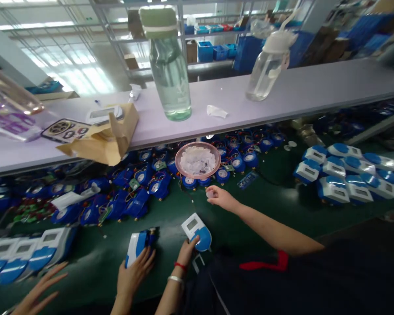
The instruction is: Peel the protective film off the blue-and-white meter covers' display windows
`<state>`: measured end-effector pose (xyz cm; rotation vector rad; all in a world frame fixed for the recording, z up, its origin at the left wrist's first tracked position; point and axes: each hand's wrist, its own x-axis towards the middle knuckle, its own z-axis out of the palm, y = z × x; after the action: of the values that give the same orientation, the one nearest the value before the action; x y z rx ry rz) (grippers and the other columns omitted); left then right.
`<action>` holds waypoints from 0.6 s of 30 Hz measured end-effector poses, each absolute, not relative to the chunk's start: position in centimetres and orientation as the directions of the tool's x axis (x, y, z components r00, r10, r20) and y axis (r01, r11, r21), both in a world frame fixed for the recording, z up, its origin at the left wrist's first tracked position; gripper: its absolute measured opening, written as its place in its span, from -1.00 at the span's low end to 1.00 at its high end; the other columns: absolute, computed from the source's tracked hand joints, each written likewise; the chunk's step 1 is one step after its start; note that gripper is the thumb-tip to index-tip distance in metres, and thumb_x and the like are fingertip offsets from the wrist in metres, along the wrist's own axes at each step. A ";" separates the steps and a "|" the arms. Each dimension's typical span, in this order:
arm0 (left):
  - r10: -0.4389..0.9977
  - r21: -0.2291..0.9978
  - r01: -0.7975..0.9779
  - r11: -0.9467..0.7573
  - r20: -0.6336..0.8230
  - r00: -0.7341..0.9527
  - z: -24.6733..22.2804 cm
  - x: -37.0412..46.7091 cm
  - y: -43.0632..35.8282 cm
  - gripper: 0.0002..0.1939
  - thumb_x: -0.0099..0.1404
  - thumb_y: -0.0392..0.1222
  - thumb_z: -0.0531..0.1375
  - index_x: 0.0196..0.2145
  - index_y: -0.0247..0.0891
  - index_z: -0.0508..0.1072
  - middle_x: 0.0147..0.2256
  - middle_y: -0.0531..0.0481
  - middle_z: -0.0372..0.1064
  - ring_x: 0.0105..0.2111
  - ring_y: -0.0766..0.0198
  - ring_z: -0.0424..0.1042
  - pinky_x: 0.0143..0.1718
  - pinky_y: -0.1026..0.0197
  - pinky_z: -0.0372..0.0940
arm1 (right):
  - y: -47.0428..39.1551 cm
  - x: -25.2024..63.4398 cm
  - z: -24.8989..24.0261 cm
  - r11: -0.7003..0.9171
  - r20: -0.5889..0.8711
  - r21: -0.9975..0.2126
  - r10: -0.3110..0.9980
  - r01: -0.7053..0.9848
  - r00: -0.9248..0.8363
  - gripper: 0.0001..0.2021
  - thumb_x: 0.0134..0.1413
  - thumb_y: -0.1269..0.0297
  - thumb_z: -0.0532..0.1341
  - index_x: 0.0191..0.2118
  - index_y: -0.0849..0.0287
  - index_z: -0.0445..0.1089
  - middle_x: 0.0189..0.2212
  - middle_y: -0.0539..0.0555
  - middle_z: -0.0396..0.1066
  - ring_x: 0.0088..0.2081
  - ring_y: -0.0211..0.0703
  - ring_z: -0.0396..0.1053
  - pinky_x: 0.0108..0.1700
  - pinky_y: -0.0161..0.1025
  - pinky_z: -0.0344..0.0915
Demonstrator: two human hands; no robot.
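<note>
My left hand (41, 291) is at the lower left with its fingers spread and nothing in it, beside a row of white and blue meters (47, 249). A single blue and white meter (135, 247) is tilted on its side on the dark green tabletop (95, 258). Around its near side wrap the fingers of my right hand (134, 271). A dark fitting shows at the meter's far end.
At right, a person's hand (185, 255) holds another meter (193, 224); their other hand (225, 199) pinches a small pale piece below a pink bowl (177, 167). Blue units (136, 203) fill the back. Bottles (172, 83) stand on the raised shelf (230, 94). More meters (335, 190) lie right.
</note>
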<state>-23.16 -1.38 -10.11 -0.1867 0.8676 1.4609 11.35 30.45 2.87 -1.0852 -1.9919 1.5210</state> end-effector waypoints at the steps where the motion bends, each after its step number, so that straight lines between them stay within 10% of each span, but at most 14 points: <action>1: 0.778 0.364 -0.926 0.100 -0.609 -0.155 -10.1 -23.5 -1.9 -0.19 0.02 0.19 0.05 0.24 0.15 -0.02 0.20 0.17 0.10 0.31 0.12 -0.30 0.29 -0.11 -0.17 | 28.5 12.7 2.1 0.064 -0.171 -0.938 0.767 0.340 -0.618 -0.67 -0.02 0.28 0.21 -0.08 0.18 0.28 -0.28 0.04 0.41 -0.42 -0.27 0.40 -0.36 -0.31 0.35; 10: 0.819 0.350 -0.905 -0.241 -0.427 -0.384 -9.8 -30.4 -6.8 -0.09 0.07 0.38 -0.09 0.29 0.05 -0.29 0.30 0.08 -0.19 0.31 0.15 -0.52 0.21 -0.28 -0.34 | 20.0 16.1 -2.0 -0.182 -0.379 -0.920 0.646 0.348 -0.663 -0.63 0.03 0.21 0.13 -0.03 0.22 0.24 -0.30 0.08 0.38 -0.36 -0.21 0.38 -0.31 -0.25 0.34; 18: 0.788 0.462 -0.834 -0.302 -0.371 -0.491 -9.9 -30.4 -5.9 -0.10 0.06 0.45 -0.14 0.26 -0.01 -0.12 0.27 -0.02 -0.14 0.30 0.03 -0.42 0.20 -0.26 -0.41 | 19.1 13.8 -2.7 0.194 -0.226 -0.869 0.662 0.455 -0.714 -0.73 0.05 0.21 0.15 -0.14 0.21 0.33 -0.31 0.05 0.35 -0.49 -0.30 0.31 -0.40 -0.30 0.30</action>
<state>-30.40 -5.85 -9.90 -0.0894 0.7478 1.9471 13.78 19.08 -2.71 -1.0781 -2.2658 1.5366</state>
